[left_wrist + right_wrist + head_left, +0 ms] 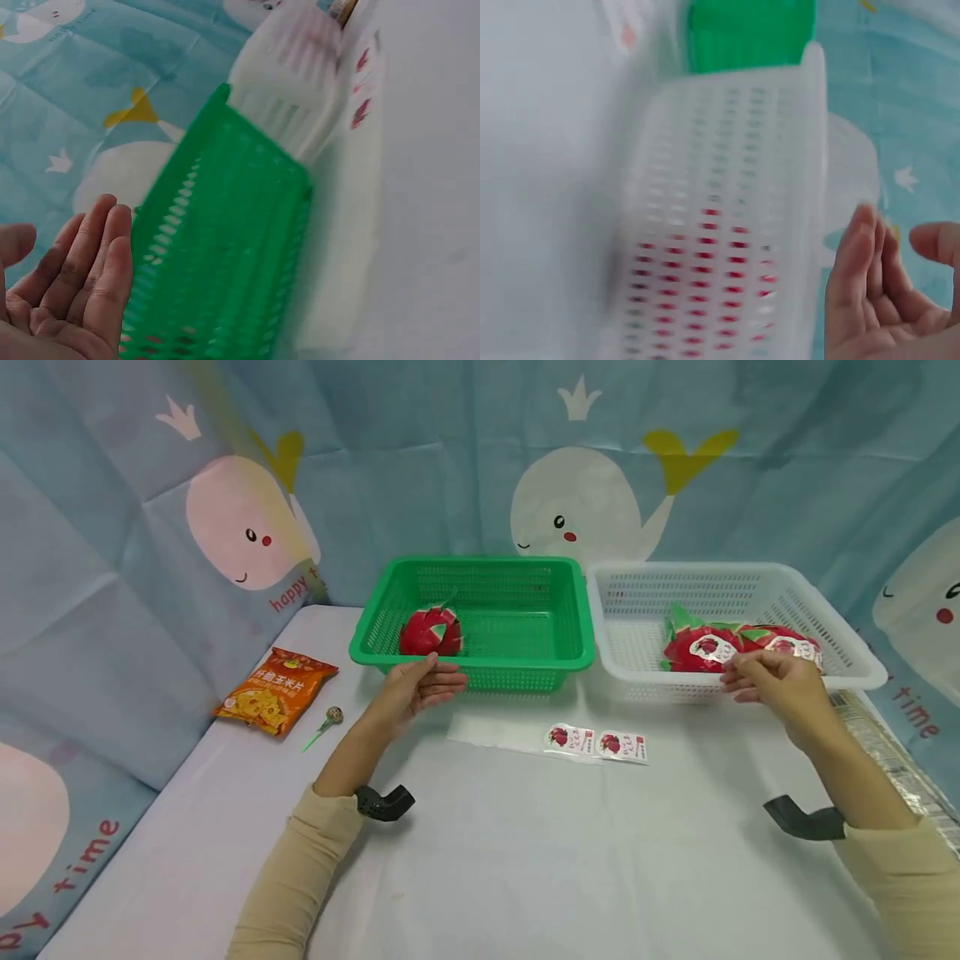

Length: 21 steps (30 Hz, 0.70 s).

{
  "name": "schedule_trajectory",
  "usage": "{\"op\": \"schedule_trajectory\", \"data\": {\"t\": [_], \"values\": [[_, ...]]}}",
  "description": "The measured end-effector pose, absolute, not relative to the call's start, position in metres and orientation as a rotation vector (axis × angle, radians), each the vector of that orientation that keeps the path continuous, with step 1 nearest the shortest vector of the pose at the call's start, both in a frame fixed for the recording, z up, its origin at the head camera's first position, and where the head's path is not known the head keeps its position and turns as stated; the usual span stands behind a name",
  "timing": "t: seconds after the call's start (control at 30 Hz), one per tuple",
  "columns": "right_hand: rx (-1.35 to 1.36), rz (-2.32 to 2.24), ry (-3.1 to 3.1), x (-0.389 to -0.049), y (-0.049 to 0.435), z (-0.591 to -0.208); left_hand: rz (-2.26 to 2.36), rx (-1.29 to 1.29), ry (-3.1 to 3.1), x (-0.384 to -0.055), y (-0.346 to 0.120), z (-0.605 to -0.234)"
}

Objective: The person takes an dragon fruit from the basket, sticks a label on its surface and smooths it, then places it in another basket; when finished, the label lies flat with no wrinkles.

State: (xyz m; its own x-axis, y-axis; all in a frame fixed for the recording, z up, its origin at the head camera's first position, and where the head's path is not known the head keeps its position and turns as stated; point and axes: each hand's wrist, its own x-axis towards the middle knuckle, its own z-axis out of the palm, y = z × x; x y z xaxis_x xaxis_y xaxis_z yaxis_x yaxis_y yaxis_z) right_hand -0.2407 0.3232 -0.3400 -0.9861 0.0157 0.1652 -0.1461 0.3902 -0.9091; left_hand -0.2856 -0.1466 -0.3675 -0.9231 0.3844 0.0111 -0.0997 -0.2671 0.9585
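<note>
Head view shows, near the left edge of the bench (510, 868), an orange corn-chip bag (276, 691) lying flat, with a lollipop (334, 716) on a green stick just beside it. Next comes the left hand (422, 687), at the near rim of the green basket (525, 665); it is released, its fingers extended and holding nothing, and the left wrist view shows the palm bare. Whether it touches the rim, I cannot tell.

Inside that basket, toward its left end, sits one dragon fruit (430, 633): round, glossy crimson, with pale-green scale tips and a leafy green tuft; no sticker shows on its visible side. Nearer the middle of the bench, in front of the basket, lies a white backing strip (487, 732) bearing a left label (568, 739) and a right label (622, 746), both printed with red fruit.

Along the far edge, to the right, the white basket (637, 679) nearly meets the green one. Two stickered dragon fruits (684, 654) lie side by side in its right half, red with green scales, each wearing an oval-ended white sticker. At the near rim hovers the right hand (776, 685), released and empty, fingers loosely bent. A silvery package (885, 752) lies along the bench's right edge.
</note>
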Motion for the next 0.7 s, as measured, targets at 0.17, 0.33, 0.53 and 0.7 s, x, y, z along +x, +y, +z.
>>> {"op": "schedule_trajectory", "data": {"t": [0.17, 0.33, 0.53, 0.7], "values": [[0.303, 2.394, -2.305, -0.230, 0.343, -0.365, 1.868, 0.573, 2.442, -0.314, -0.170, -0.336], [0.319, 2.742, -1.981, -0.232, 0.356, -0.381, 1.039, 0.700, 3.021, -0.361, -0.189, -0.322], [0.283, 2.899, -1.787, -0.232, 0.361, -0.387, 0.520, 0.800, 2.920, -0.403, -0.193, -0.319], [0.408, 2.870, -1.808, -0.231, 0.360, -0.388, 0.242, 0.820, 2.817, -0.421, -0.190, -0.308]]}}
